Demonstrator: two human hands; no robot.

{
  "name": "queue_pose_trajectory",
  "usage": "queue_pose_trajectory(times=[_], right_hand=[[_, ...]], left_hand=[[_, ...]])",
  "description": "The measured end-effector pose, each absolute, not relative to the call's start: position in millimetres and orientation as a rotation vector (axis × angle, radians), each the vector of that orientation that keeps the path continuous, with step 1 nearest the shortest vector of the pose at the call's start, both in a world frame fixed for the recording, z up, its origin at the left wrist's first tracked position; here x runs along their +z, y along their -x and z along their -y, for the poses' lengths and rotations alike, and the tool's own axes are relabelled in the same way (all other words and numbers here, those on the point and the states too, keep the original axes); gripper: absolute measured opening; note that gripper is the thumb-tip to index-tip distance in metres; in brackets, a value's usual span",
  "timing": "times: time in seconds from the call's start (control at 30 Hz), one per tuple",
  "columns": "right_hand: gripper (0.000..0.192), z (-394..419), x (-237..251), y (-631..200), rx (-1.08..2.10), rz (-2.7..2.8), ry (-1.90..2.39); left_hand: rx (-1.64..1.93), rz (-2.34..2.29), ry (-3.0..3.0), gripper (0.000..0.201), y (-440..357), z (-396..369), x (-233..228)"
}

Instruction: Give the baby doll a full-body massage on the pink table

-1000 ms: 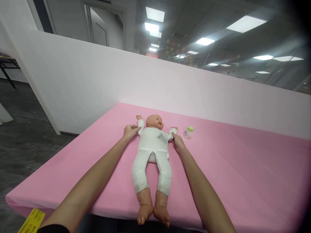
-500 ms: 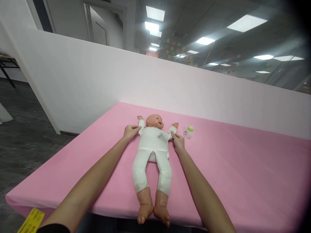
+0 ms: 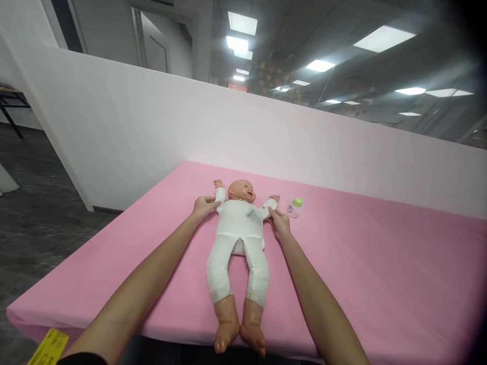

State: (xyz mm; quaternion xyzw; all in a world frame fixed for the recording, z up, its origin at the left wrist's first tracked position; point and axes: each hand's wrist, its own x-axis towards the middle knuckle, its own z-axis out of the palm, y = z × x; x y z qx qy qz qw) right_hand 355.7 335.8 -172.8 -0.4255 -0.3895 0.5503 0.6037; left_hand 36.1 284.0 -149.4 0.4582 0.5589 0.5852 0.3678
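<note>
A baby doll (image 3: pixel 239 218) with a white cloth body lies on its back on the pink-covered table (image 3: pixel 361 274). Its head is at the far side, and its bare plastic feet reach the near edge. Both doll arms are raised beside the head. My left hand (image 3: pixel 204 208) is closed on the doll's arm on the left, thumb on top. On the other side, my right hand (image 3: pixel 279 221) pinches the doll's arm on the right near the elbow. Just beyond my right hand stands a small baby bottle (image 3: pixel 294 207) with a green cap.
A white partition wall (image 3: pixel 304 147) runs along the table's far side, with glass above it reflecting ceiling lights. Dark floor (image 3: pixel 45 203) shows to the left. A yellow tag (image 3: pixel 49 347) is near my left forearm at the bottom corner.
Almost nothing differs; the view shifts very slightly. Both hands stay on the doll's arms, and the doll and bottle keep their places.
</note>
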Motion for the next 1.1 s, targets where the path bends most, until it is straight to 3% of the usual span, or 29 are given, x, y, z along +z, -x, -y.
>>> queue_pose_trajectory(times=[0.13, 0.5, 0.87, 1.1], right_hand=[[0.04, -332.2, -170.5, -358.2, 1.295, 0.915, 0.791], [0.042, -316.9, -156.4, -358.1, 1.347, 1.164, 0.689], [0.038, -325.0, -168.4, -355.4, 1.258, 1.16, 0.786], [0.046, -336.3, -178.2, -356.1, 1.2, 1.131, 0.956]], left_hand=[[1.527, -1.295, -1.205, 0.049, -32.9, -283.8, -148.1], [1.511, -1.07, -1.269, 0.039, -25.3, -282.1, -149.1], [1.583, -1.069, -1.163, 0.066, -31.1, -281.0, -146.2], [1.551, -1.485, -1.295, 0.039, -39.6, -275.7, -143.9]])
